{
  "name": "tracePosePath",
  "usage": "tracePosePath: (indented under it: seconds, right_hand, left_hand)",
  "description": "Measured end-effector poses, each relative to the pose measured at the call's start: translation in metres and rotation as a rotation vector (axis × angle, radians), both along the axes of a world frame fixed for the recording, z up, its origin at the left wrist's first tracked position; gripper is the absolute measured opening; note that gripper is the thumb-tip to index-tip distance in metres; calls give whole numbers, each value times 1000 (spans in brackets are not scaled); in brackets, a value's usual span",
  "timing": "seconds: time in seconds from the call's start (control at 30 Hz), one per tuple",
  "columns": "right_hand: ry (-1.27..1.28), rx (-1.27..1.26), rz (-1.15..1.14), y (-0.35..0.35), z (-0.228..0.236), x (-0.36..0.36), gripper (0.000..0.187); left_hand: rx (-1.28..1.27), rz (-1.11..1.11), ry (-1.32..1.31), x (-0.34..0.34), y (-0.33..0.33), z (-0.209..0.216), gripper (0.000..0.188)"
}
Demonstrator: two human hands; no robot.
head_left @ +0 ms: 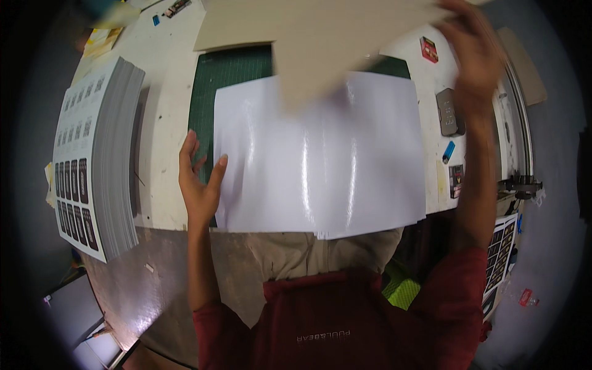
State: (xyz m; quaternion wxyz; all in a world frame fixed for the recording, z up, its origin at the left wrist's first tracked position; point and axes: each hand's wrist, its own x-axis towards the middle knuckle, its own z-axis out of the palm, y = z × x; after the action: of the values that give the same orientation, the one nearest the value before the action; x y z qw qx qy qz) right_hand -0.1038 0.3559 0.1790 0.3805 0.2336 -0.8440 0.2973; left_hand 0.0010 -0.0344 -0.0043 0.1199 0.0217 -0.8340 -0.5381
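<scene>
A stack of glossy white sheets (277,154) lies on a green cutting mat (203,105), its near edge hanging slightly past the table's front. My left hand (202,191) is open at the stack's left edge, thumb over the paper and fingers spread above the mat. Raised at the far right, my right hand (475,65) is closed on the edge of a beige cardboard sheet (320,55), though motion blurs its fingers. That cardboard tilts over the far part of the white sheets, one corner pointing down. More beige cardboard (231,31) lies behind it on the mat's far side.
A tall stack of printed sheets (77,154) stands at the left. On the right are a small red box (429,49), a black digital clock (449,111), a blue lighter (449,152) and a dark small pack (456,180). A metal rail (524,123) runs along the right edge.
</scene>
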Motion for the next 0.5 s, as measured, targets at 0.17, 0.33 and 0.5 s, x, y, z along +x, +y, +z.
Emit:
tracePosePath:
  seconds: [0.17, 0.33, 0.5]
  right_hand:
    - [-382, -603, 123, 71, 11, 70, 54]
    - [-598, -700, 47, 97, -69, 83, 55]
    - [-729, -891, -49, 86, -135, 75, 49]
  left_hand:
    - [18, -71, 95, 8, 28, 6, 56]
    - [-134, -325, 194, 26, 80, 22, 39]
    - [-293, -534, 235, 39, 110, 28, 47]
